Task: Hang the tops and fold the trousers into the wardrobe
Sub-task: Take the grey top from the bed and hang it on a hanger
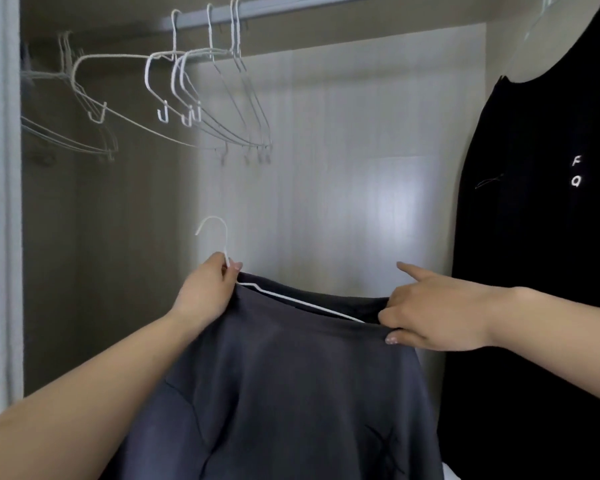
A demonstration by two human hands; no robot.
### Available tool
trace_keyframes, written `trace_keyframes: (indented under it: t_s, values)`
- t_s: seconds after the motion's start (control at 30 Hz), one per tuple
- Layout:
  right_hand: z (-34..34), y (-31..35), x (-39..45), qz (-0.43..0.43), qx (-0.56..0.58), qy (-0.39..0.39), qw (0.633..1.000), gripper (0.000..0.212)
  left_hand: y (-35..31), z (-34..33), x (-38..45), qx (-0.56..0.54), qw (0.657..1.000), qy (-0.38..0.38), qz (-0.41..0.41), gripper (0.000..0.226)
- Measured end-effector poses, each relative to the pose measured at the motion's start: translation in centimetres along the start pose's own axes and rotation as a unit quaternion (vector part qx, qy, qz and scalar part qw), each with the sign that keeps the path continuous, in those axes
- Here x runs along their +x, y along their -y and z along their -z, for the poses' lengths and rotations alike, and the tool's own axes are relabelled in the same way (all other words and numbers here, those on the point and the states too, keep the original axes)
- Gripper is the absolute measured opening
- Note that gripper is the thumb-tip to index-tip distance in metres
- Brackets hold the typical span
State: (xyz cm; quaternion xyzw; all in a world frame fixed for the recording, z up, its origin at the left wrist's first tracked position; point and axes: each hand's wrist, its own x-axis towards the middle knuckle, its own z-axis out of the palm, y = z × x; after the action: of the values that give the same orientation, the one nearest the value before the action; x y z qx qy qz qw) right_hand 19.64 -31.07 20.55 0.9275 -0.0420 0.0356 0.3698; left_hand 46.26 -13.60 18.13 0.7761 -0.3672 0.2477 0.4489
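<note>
Status from the head view: one top looks done, the black top [541,237] hangs at the right side of the wardrobe, its hanger up near the rod [291,8]. Second top is in hand and mid-step. The grey top [284,375] is held up in front of the open wardrobe, well below the rod, with a white hanger [302,303] run into its neck opening. My left hand [208,292] pinches the hanger at the base of its hook, thumb and fingers curled round the wire; hook sticks up free, not on anything. My right hand [430,313] grips the collar edge at the far end of the hanger arm, index finger sticking out straight, the rest curled on the fabric. I read that as seating the right shoulder over the hanger; I can't tell whether the left shoulder is properly seated, since the hand covers it. Left to do on this one, as I judge it: finish seating, lift, hook onto the rod. Plenty of room there, a bunch of empty hangers [194,98] hangs left of centre and there is a gap between them and the black top. No trousers visible anywhere in frame, folded or not, so I can't call that half of the job. Rough estimate: early to middle.
</note>
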Motion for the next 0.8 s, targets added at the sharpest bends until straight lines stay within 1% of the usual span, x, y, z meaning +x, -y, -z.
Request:
trace_keyframes:
  t_s: [0.1,0.23,0.3,0.37,0.43,0.5,0.57,0.6,0.63,0.7,0.77,0.8]
  values:
    - [0.4,0.6,1.4,-0.001,-0.003,-0.013,1.000,0.029,-3.1,-1.1,-0.7,-0.005,0.999,0.003,-0.035,0.034]
    - [-0.1,1.7,2.4,0.023,0.003,-0.017,1.000,0.030,-6.6,-2.1,-1.6,-0.027,0.993,0.024,-0.115,0.028]
    - [-0.3,1.4,1.9,0.031,-0.012,-0.036,0.999,0.030,-7.2,-1.9,-1.8,-0.035,0.989,0.028,-0.143,0.027]
    - [-0.4,0.6,1.3,0.038,-0.027,-0.065,0.997,0.029,-7.2,-1.6,-2.0,-0.037,0.987,0.037,-0.153,0.027]
    - [-0.6,-0.2,0.5,0.041,-0.023,-0.085,0.995,0.031,-6.5,-1.3,-2.0,-0.032,0.990,0.050,-0.131,0.031]
    - [-0.9,-1.0,-0.5,0.032,-0.008,-0.103,0.994,0.035,-4.9,-1.0,-2.0,0.009,0.992,0.054,-0.114,0.041]
    - [-2.2,-2.1,-1.3,0.041,-0.034,-0.199,0.979,0.032,-3.2,-0.4,-1.8,0.062,0.990,0.050,-0.115,0.044]
    - [-2.7,-2.4,-1.6,0.046,-0.038,-0.235,0.970,0.031,-2.4,-0.2,-1.8,0.078,0.990,0.051,-0.110,0.045]
    - [-3.1,-2.6,-1.9,0.054,-0.026,-0.248,0.967,0.030,-1.8,0.0,-1.7,0.087,0.990,0.055,-0.098,0.046]
    - [-3.6,-2.8,-2.3,0.062,0.024,-0.249,0.966,0.032,-0.8,0.3,-1.7,0.095,0.993,0.064,-0.041,0.052]
    - [-3.6,-2.8,-2.5,0.040,0.069,-0.243,0.967,0.033,-0.1,0.6,-1.8,0.100,0.993,0.064,0.017,0.057]
    - [-3.6,-2.8,-2.5,0.030,0.088,-0.242,0.966,0.032,0.0,0.8,-1.8,0.109,0.992,0.063,0.031,0.058]
